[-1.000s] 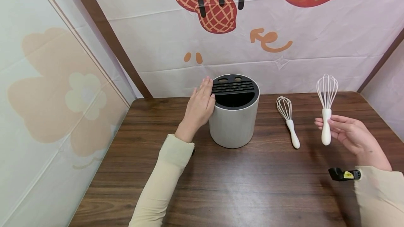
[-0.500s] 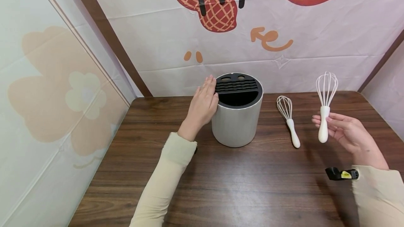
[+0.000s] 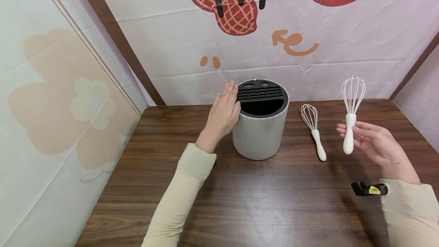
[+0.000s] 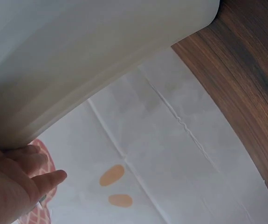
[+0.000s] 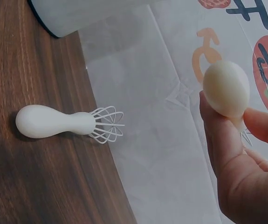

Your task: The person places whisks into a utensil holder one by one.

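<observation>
My left hand (image 3: 223, 111) lies with straight fingers against the left side of a light grey round utensil holder (image 3: 259, 138). The holder's black lid has two round holes, wavy slots and a wide half-round opening. In the left wrist view, the fingers (image 4: 33, 161) touch the holder's wall (image 4: 78, 60). My right hand (image 3: 380, 144) pinches the handle of a white whisk (image 3: 349, 132), raised above the table with its wires up. The right wrist view shows that handle's rounded end (image 5: 226, 88) between thumb and finger. A second, smaller white whisk (image 3: 318, 144) lies on the table between holder and right hand.
The brown wood-grain table (image 3: 274, 201) ends at a white printed cloth (image 3: 171, 37) behind the holder. Another cloth with a pale flower (image 3: 51, 98) hangs at the left. A black wrist camera (image 3: 368, 189) sits at the right cuff.
The holder has slid slightly to the right, with my left hand moving along against it. My right hand and its whisk have shifted a little left and up. The lying whisk has stayed put.
</observation>
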Demonstrator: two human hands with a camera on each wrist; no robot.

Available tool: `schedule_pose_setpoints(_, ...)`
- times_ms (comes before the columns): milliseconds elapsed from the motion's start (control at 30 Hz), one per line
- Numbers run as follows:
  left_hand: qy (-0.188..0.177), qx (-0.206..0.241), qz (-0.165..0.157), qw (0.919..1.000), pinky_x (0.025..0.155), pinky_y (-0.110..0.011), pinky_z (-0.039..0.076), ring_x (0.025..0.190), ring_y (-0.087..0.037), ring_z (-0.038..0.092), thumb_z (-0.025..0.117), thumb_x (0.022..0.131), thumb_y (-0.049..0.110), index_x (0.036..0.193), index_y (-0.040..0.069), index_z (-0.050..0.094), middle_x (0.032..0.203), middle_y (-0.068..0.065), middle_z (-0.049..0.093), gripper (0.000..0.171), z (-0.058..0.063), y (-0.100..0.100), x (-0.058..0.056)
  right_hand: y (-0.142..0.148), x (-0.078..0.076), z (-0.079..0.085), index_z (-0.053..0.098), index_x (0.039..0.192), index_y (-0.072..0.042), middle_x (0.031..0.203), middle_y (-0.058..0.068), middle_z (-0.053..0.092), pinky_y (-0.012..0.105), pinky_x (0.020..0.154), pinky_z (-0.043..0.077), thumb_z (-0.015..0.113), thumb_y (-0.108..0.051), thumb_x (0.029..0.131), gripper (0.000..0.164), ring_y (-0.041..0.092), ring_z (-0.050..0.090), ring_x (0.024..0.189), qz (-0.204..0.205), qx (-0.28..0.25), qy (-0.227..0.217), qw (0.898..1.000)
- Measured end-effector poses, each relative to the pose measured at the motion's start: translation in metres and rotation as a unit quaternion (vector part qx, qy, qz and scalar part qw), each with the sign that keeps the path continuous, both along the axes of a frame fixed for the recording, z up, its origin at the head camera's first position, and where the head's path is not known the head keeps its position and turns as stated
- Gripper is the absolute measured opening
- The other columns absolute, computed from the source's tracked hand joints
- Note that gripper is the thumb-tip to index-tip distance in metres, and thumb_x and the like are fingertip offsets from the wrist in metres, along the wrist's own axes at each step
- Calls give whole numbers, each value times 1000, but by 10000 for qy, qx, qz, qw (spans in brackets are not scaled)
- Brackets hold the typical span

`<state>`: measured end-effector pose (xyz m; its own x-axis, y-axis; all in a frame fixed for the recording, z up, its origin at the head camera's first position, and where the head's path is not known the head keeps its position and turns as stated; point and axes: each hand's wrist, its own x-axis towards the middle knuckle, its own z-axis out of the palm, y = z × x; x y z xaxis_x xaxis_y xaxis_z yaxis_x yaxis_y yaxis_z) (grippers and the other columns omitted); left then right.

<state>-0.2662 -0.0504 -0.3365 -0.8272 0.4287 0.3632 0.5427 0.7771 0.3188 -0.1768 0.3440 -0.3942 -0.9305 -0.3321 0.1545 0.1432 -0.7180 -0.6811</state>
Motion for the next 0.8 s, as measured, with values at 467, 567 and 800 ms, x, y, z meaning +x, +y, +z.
schedule_pose_setpoints(467, 16, -67, -66, 10000, 114, -43, 11, 143, -18, 9, 26, 100, 23, 147, -2, 25, 155, -13, 18, 54, 1, 5, -1, -7, 2, 6, 58, 115, 16, 112, 33, 60, 42, 89, 48, 17, 10, 98, 45, 39, 60, 106, -18, -517, 98, 9986)
schedule_pose_setpoints(567, 4, -86, -53, 9999, 114, -43, 11, 143, -18, 9, 27, 100, 23, 148, -2, 24, 155, -12, 17, 54, 0, 6, -2, -8, 2, 7, 58, 115, 16, 112, 34, 59, 43, 89, 48, 17, 9, 99, 45, 40, 60, 106, 9, -636, 17, 9980)
schedule_pose_setpoints(800, 0, -70, -45, 10000, 114, -43, 11, 143, -19, 10, 27, 100, 23, 147, -2, 24, 155, -13, 18, 54, 0, 7, -2, -11, 3, 10, 57, 115, 17, 112, 35, 59, 44, 89, 48, 16, 9, 99, 45, 42, 59, 106, 41, -762, -10, 9971)
